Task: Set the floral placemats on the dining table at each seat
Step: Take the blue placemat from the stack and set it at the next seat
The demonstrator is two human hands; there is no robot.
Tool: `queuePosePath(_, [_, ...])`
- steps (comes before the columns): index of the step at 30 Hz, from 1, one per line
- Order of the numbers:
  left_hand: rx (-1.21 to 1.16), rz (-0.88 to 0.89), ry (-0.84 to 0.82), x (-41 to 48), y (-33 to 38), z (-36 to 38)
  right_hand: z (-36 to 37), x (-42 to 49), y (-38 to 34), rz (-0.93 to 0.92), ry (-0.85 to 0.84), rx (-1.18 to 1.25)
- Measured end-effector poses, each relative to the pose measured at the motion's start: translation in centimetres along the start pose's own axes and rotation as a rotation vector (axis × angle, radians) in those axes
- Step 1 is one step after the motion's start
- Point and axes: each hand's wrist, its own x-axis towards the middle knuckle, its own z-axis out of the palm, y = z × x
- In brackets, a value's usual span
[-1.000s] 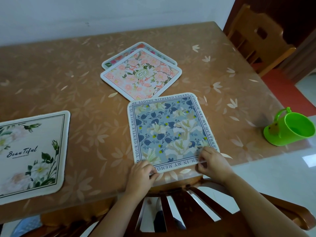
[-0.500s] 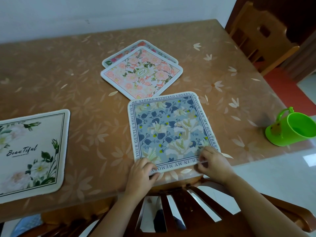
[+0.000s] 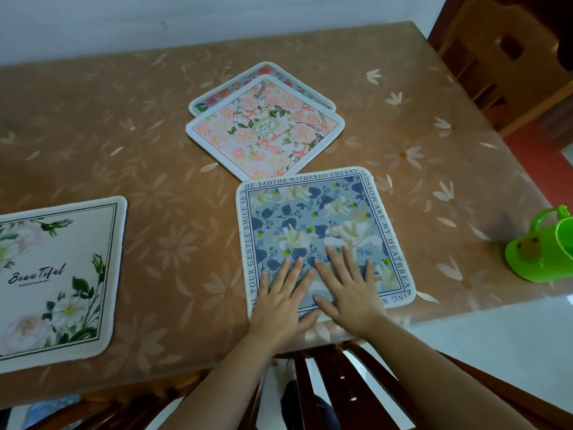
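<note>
A moment ago I pinched the blue placemat by its near edge; now my left hand and right hand lie flat and spread on it, gripping nothing, so this seat looks set. I count four placemats: blue, white placemat left, pink placemat overlapping another placemat.

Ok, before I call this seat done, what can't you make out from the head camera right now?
- Bottom mat in the stack: the pink mat covers most of it.
- White mat: cut off by the left edge.
- Blue mat: near border text hidden under the left hand and right hand.
- Green cup: cut off by the right edge.
</note>
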Motion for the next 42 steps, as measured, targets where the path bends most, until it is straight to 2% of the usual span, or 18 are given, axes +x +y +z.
queuePosePath(13, [-0.035, -0.238, 0.07, 8.7, -3.5, -0.2, -2.0, 10.4, 2.0, 0.0, 0.141, 0.081])
queuePosePath(17, [0.019, -0.275, 0.061, 11.3, -5.0, -0.3, -2.5, 13.4, 2.8, 0.043, 0.146, 0.07])
queuePosePath(23, [-0.018, -0.312, 0.16, 13.0, -5.9, -0.7, -3.1, 16.2, 3.9, 0.153, 0.192, 0.097])
queuePosePath(28, [-0.021, -0.347, 0.157, 12.7, -5.7, -0.6, -2.8, 15.0, 4.7, 0.273, 0.222, 0.123])
queuePosePath(34, [-0.017, -0.388, 0.125, 9.6, -4.0, 0.3, -2.4, 9.6, 6.2, 0.291, 0.211, 0.132])
queuePosePath(42, [0.03, -0.351, 0.055, 4.7, -1.2, 1.0, -0.6, 2.5, 3.7, 0.351, 0.179, 0.167])
